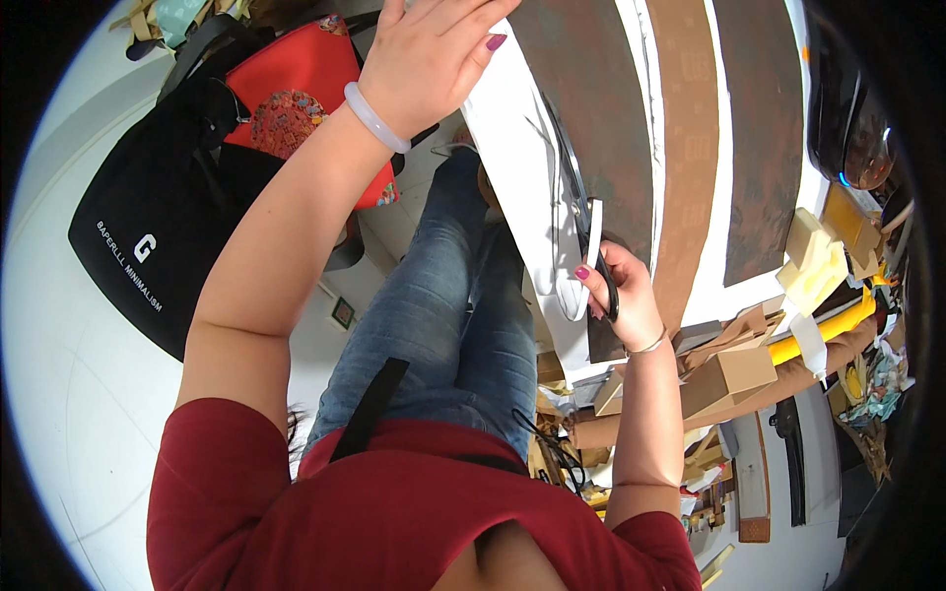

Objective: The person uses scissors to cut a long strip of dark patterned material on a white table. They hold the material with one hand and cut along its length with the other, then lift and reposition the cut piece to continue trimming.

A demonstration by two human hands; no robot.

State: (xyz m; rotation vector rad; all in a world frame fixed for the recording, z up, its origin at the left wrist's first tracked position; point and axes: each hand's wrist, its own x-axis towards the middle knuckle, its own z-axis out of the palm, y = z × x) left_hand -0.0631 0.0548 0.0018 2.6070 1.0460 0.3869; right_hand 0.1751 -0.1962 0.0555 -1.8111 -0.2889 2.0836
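Observation:
My left hand (434, 59), with a pale bangle (370, 116) on its wrist, lies with fingers stretched out at the far left edge of the white table (512, 148). In my right hand (629, 295) is a pair of long scissors (575, 177), its dark handle in my fingers and its blades pointing away from me. A narrow white strip (594, 231) runs beside the handle. Under and beside the scissors lies a mottled dark brown sheet (601, 108). To its right are a lighter brown patterned strip (687, 128) and another dark sheet (766, 138).
Cardboard pieces (729, 379), a yellow roll (823, 327) and pale yellow blocks (813, 261) crowd the right near side. A glossy black object (852, 128) stands far right. On the left are a black bag (148, 217) and a red bag (305, 79).

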